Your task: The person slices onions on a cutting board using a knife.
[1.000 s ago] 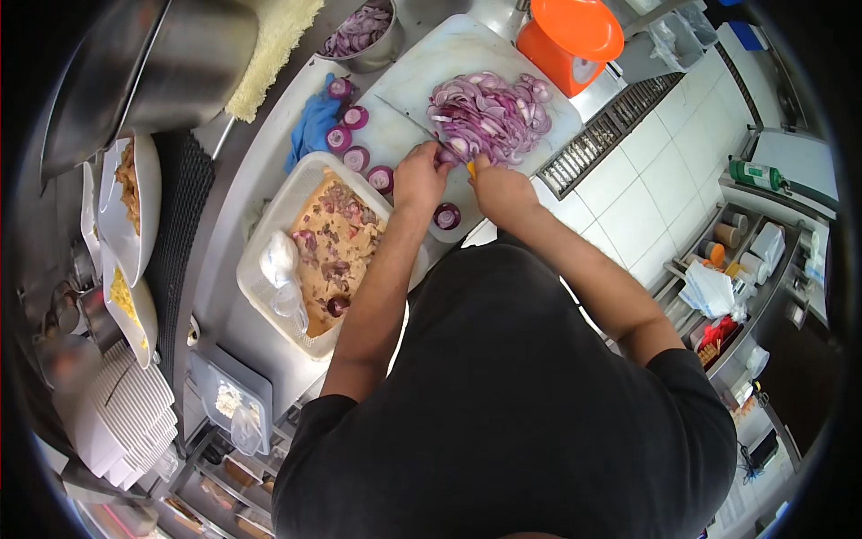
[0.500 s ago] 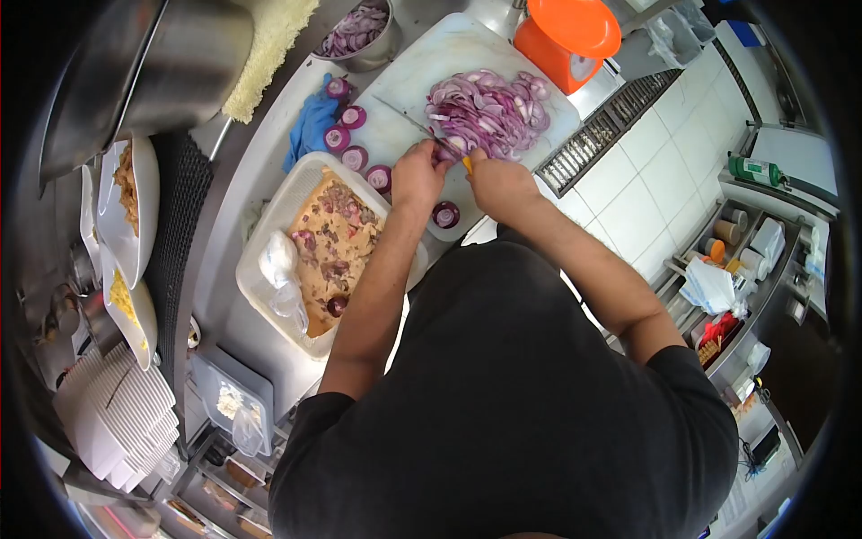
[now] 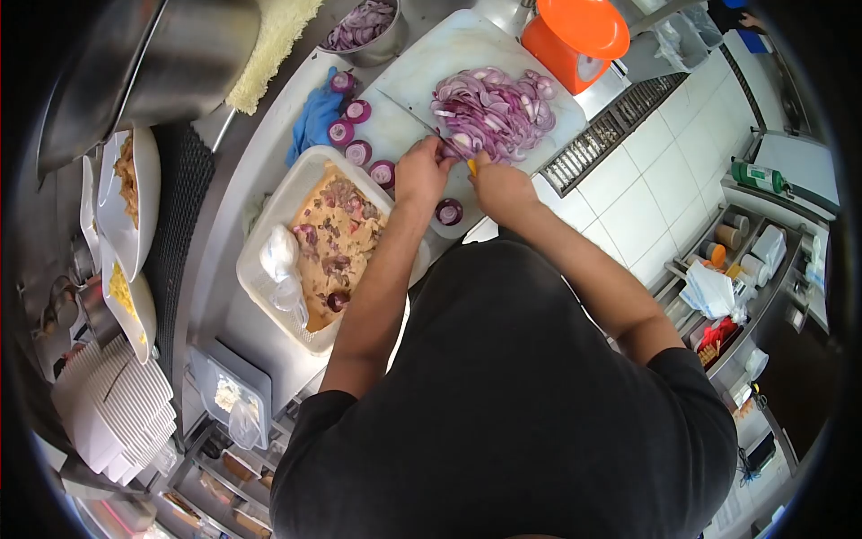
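Sliced onion (image 3: 494,112) lies in one loose heap on a white cutting board (image 3: 440,58), set on a metal counter (image 3: 215,301); beyond the board's right side run a metal grate (image 3: 611,135) and a white tiled floor (image 3: 620,202). Six cut onion halves (image 3: 358,153) are in view around the board: five in a row by its left edge, one between the wrists. One knife (image 3: 409,111) has its yellow handle gripped in the right hand (image 3: 501,187). The left hand (image 3: 420,171) bends its fingers beside the blade; whether it grasps anything I cannot tell. Around them stand one metal bowl (image 3: 392,40) of sliced onion, one orange scale (image 3: 585,40), one blue cloth (image 3: 314,121) and one white basket (image 3: 251,256).
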A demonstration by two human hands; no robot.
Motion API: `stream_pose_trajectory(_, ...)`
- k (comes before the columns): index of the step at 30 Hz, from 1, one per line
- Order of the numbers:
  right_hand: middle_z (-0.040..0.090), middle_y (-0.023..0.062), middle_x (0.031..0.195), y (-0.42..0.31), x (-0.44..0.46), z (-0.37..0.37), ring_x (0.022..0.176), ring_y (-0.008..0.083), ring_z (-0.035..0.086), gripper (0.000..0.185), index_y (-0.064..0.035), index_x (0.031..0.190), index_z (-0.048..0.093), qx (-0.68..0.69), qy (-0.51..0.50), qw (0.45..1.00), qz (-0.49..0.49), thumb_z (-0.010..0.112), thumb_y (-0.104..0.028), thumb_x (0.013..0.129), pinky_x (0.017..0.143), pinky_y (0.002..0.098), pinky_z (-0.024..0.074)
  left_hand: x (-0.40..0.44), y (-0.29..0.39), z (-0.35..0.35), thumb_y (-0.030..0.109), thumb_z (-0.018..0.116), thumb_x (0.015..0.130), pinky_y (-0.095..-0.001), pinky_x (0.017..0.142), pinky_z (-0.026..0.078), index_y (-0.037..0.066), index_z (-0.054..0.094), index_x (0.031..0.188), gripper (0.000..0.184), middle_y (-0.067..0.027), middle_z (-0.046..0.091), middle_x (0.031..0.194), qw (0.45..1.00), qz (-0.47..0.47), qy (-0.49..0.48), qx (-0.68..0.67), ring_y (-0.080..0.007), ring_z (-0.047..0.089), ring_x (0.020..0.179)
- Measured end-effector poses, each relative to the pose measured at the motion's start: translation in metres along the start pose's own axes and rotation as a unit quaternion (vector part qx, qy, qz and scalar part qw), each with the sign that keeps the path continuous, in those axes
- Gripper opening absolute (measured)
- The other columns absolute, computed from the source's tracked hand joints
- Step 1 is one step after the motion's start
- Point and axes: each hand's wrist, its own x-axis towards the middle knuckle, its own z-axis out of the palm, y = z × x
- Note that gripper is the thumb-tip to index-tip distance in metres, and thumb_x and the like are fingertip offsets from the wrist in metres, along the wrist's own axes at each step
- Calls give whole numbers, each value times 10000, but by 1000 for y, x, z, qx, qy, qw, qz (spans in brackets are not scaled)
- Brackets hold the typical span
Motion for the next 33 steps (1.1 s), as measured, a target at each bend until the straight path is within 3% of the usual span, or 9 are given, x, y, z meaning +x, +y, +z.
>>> stream_pose_trajectory(2, 755, 244, 951, 4, 4, 7, 914, 413, 755, 329, 11, 1193, 549, 17, 2, 1000, 9, 585, -281, 1044, 797, 526, 584, 1, 3, -1, 153, 824, 856, -478, 826, 569, 50, 677, 1063, 274, -142, 720, 1027, 1000, -16, -19, 9, -371, 714, 938)
stream_pose_trajectory(8, 751, 245, 958, 19, 2, -6, 918, 440, 741, 388, 11, 1209, 549, 50, -5, 999, 6, 589, -340, 1048, 812, 547, 575, -5, 13, -9, 177, 761, 904, -504, 867, 563, 95, 665, 1130, 259, -112, 683, 1143, 981, 154, 41, 108, -375, 691, 1031)
stream_pose_trajectory(11, 750, 245, 966, 24, -7, -10, 920, 440, 739, 381, -2, 1211, 554, 48, -4, 999, 14, 593, -343, 1046, 817, 553, 572, 2, 6, -15, 219, 774, 901, -496, 859, 568, 97, 659, 1124, 279, -114, 686, 1131, 976, 179, 2, 124, -370, 695, 1018)
stream_pose_trajectory(14, 750, 242, 966, 24, -8, -13, 919, 431, 742, 374, -5, 1206, 557, 42, -3, 999, 16, 596, -340, 1044, 816, 553, 571, 4, 16, -23, 314, 806, 892, -493, 843, 571, 87, 642, 1077, 336, -120, 726, 1102, 987, 42, -35, 149, -378, 712, 972)
stream_pose_trajectory(17, 751, 234, 947, 23, -5, -10, 909, 421, 746, 370, 6, 1186, 555, 40, 3, 999, 14, 605, -329, 1038, 805, 547, 573, 2, 14, -16, 366, 799, 901, -508, 796, 578, 72, 612, 1079, 392, -135, 752, 984, 992, -30, -65, 102, -397, 730, 890)
stream_pose_trajectory(20, 751, 232, 928, 17, -3, -11, 890, 426, 746, 372, 10, 1178, 545, 44, 12, 999, -3, 608, -329, 1038, 786, 548, 572, -3, 10, 1, 329, 775, 920, -517, 836, 579, 45, 556, 1217, 466, -189, 763, 987, 990, -45, -67, 113, -419, 736, 925)
stream_pose_trajectory(23, 746, 241, 906, 16, 1, -5, 865, 440, 741, 383, 6, 1190, 528, 42, 16, 999, -6, 602, -341, 1045, 765, 555, 569, -3, 13, 5, 288, 775, 914, -502, 832, 583, 33, 502, 1256, 506, -218, 760, 965, 992, -105, -50, 45, -418, 741, 911)
stream_pose_trajectory(26, 748, 228, 900, 14, 1, -3, 856, 422, 749, 359, 2, 1176, 531, 22, 20, 1000, -8, 603, -324, 1046, 757, 538, 579, 0, 8, 14, 259, 768, 923, -453, 789, 592, 34, 502, 1252, 480, -170, 766, 915, 988, -121, -48, -81, -353, 765, 884)
stream_pose_trajectory(33, 762, 206, 935, 9, -19, -22, 875, 391, 760, 307, -4, 1168, 549, -23, 26, 999, -20, 613, -273, 1033, 771, 505, 593, -6, 10, -4, 149, 772, 896, -407, 791, 590, 19, 563, 1197, 389, -168, 762, 927, 995, -60, -50, -56, -298, 758, 873)
